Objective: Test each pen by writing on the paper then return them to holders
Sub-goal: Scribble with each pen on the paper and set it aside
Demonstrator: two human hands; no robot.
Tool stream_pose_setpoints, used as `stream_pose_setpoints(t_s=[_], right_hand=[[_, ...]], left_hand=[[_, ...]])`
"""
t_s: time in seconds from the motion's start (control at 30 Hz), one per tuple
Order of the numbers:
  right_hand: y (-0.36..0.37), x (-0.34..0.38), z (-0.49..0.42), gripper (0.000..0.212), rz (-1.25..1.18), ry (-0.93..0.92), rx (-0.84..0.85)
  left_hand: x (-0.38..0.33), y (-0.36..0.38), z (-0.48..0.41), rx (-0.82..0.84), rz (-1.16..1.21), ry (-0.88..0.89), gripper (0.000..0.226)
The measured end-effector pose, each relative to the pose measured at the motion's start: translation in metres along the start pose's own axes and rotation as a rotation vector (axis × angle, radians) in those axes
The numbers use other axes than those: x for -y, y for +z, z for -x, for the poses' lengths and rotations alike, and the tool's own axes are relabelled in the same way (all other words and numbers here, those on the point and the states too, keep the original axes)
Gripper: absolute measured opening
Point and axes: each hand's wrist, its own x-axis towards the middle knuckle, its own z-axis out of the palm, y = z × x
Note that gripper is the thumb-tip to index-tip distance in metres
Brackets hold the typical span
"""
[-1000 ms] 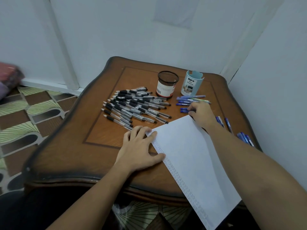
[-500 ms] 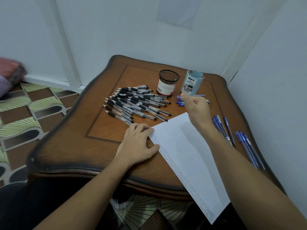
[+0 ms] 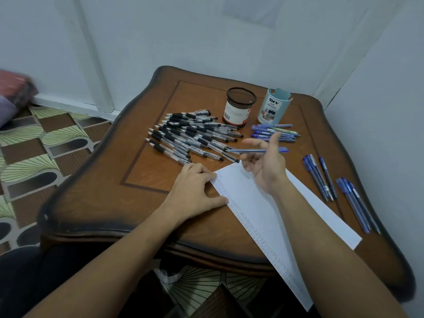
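A white paper lies slanted on the wooden table, with small writing along its left edge. My left hand presses flat on the paper's upper left corner. My right hand hovers palm up above the paper's top and holds a blue pen level between thumb and fingers. A pile of black pens lies to the left. A black mesh holder and a light blue holder stand at the back.
Several blue pens lie in front of the light blue holder. More blue pens lie on the right, one group and another near the table's right edge. Walls close in behind and at the right.
My right hand picked a blue pen from the group by the light blue holder, drew back toward the paper and turned palm up. My left hand stayed on the paper.
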Motion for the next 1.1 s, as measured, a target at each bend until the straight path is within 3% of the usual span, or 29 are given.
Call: stream_pose_setpoints(t_s=[0.17, 0.27, 0.4, 0.63, 1.1], right_hand=[[0.005, -0.025, -0.006, 0.026, 0.150, -0.124, 0.118], [0.008, -0.034, -0.011, 0.027, 0.281, -0.203, 0.143], [0.009, -0.036, -0.013, 0.026, 0.272, -0.157, 0.249], [0.005, -0.048, -0.012, 0.033, 0.434, -0.336, 0.083], [0.005, -0.051, -0.013, 0.030, 0.526, -0.383, 0.121]], left_hand=[[0.010, -0.001, -0.001, -0.024, -0.003, 0.075, 0.089], [0.012, 0.003, 0.001, -0.066, 0.008, 0.104, 0.093], [0.013, 0.004, -0.001, -0.081, 0.005, 0.115, 0.086], [0.013, 0.004, -0.001, -0.078, -0.022, 0.113, 0.084], [0.013, 0.005, -0.002, -0.080, -0.026, 0.115, 0.085]])
